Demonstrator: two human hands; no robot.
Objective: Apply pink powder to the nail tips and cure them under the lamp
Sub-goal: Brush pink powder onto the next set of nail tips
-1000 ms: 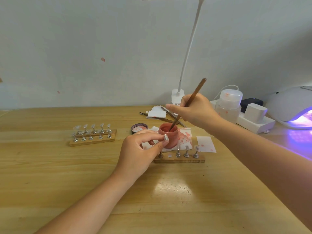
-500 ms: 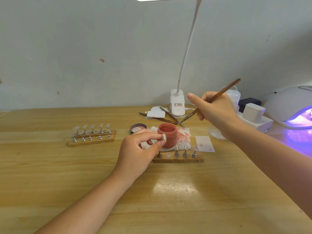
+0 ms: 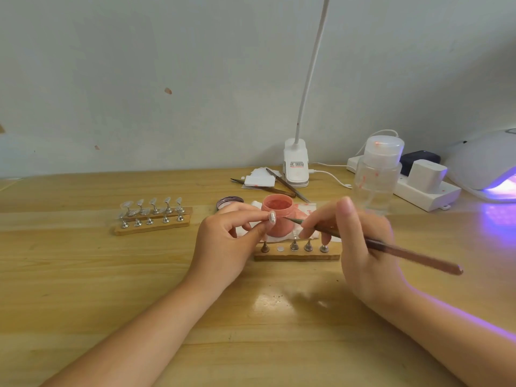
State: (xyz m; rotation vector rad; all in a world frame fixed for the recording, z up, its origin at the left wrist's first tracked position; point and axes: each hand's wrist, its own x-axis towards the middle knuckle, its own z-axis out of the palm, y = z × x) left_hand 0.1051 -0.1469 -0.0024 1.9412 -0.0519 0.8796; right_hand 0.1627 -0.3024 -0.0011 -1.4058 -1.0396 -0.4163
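Nail tip (image 3: 272, 217), pale and glossy, is pinched in the left hand (image 3: 226, 244) fingertips beside the pink powder jar (image 3: 277, 216), mid-table; the right hand (image 3: 360, 247) grips the brush (image 3: 391, 248), bristles just beside it.

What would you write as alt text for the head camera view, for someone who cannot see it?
A left hand pinches a nail tip while the right hand aims a brush at it, above a wooden stand. An open pink powder jar sits just behind them, and a curing lamp glows purple at far right.
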